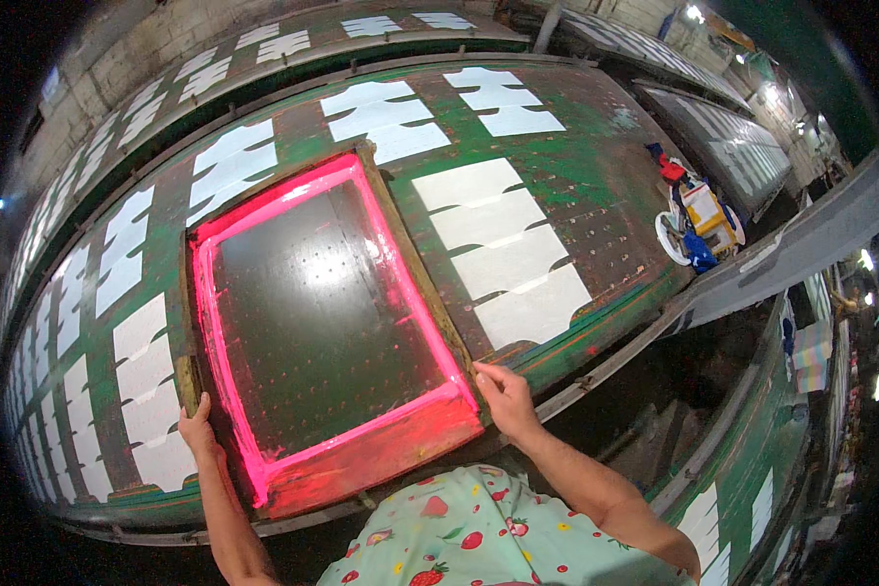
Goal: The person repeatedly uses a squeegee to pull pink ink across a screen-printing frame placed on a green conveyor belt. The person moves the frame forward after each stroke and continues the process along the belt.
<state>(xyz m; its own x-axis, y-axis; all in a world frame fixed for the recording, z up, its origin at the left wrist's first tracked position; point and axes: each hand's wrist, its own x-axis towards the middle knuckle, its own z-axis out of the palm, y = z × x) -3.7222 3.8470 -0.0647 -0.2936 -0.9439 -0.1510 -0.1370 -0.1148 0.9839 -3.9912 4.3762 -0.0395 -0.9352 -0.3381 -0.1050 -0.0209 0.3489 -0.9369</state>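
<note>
A large screen-printing frame [422, 293] with a wooden rim lies over the green table in front of me. Bright pink ink or tape borders its dark, shiny mesh [313, 313], and the near end is smeared pink-red. My left hand [197, 427] is closed on the frame's left edge, close to the near corner. At the opposite edge, my right hand [506, 398] grips the rim near its right corner, thumb and fingers pressed together. White cut pieces [503, 249] lie flat in a column right of the frame, and more white pieces [151, 400] lie to its left.
The long green table [596, 176] carries several columns of white pieces. Near its right end stands a cluttered tub [698, 225] with a yellow item and blue cloths. A grey metal rail [791, 244] runs at the right. Other tables with white pieces stand behind and at lower right.
</note>
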